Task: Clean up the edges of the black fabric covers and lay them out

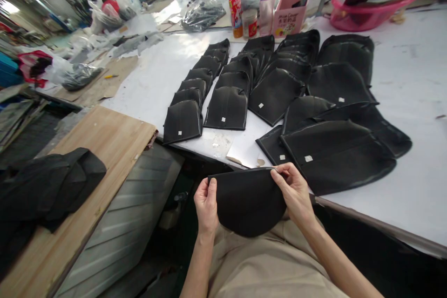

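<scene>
Above my lap I hold a black fabric piece (pixel 249 200) with a straight upper edge and a rounded lower edge. My left hand (pixel 206 202) pinches its left upper corner, thumb on top. At the right upper corner, my right hand (pixel 292 191) grips the edge between thumb and fingers. Just beyond, a large black piece (pixel 338 158) with a small white sticker lies on the white table (pixel 412 186). Overlapping rows of similar black pieces, such as one at the front left (pixel 183 121) and another beside it (pixel 226 107), spread across the tabletop.
A wooden board (pixel 115 149) at the left bears dark cloth (pixel 52 181). Along the back stand a red-labelled bottle (pixel 235 11), a jar (pixel 249 23), a pink-capped bottle (pixel 266 7), a pink box (pixel 291 11) and a pink basin (pixel 377 7). Plastic bags (pixel 78 74) lie farther left.
</scene>
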The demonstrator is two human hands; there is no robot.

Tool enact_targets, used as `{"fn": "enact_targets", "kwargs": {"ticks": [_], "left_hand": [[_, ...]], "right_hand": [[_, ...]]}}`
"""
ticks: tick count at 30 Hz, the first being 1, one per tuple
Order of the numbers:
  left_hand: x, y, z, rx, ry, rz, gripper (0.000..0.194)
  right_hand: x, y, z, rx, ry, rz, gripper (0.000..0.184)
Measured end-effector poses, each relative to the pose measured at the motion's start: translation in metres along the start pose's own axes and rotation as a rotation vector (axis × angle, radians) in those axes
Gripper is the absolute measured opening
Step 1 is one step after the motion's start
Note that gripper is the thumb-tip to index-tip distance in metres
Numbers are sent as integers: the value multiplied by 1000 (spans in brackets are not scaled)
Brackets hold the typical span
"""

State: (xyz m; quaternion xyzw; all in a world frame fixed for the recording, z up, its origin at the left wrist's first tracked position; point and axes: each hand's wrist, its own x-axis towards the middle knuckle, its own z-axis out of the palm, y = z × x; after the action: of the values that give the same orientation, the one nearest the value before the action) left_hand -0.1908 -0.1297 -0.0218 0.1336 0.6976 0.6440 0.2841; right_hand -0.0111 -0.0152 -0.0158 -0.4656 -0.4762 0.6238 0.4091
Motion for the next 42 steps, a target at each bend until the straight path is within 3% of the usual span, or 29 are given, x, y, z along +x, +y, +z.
{"fn": "enact_targets", "kwargs": {"ticks": [9, 15, 28, 34, 42], "left_hand": [[-2, 4, 2, -80, 84, -121, 38], [-1, 5, -1, 32, 97, -1, 37], [-3, -6, -1, -61, 18, -72, 35], [3, -9, -9, 127, -43, 1, 33], [14, 4, -19, 521, -58, 287, 33]], "right_hand": [[3, -5, -2, 3, -52, -32, 23], [8, -12, -4, -107, -216, -153, 13], [1, -4, 3, 10, -22, -1, 22], [0, -7, 2, -25, -41, -41, 20], [0, -27, 2, -113, -96, -166, 17]]}}
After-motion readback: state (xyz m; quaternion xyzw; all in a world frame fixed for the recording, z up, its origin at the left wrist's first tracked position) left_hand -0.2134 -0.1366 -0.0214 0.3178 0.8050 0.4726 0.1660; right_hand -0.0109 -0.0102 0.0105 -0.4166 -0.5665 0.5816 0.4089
